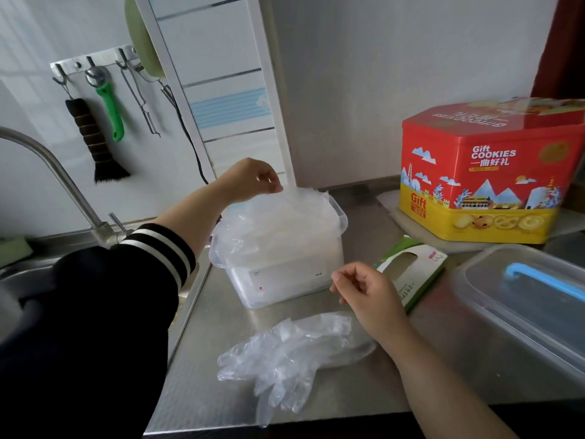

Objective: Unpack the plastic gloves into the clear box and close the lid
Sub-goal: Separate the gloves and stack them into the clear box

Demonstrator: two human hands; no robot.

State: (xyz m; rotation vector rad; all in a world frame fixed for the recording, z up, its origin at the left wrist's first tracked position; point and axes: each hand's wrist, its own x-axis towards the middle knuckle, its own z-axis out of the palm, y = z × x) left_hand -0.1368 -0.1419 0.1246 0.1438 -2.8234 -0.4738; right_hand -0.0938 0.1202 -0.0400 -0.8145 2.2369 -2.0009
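Your left hand (253,177) pinches plastic gloves (278,217) heaped in the clear box (285,280). Your right hand (364,289), fingers loosely curled, hovers above loose gloves (285,353) on the worktop (364,388).

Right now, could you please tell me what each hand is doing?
Left hand: pinching the plastic gloves heaped in the clear box.
Right hand: fingers loosely curled, holding nothing visible.
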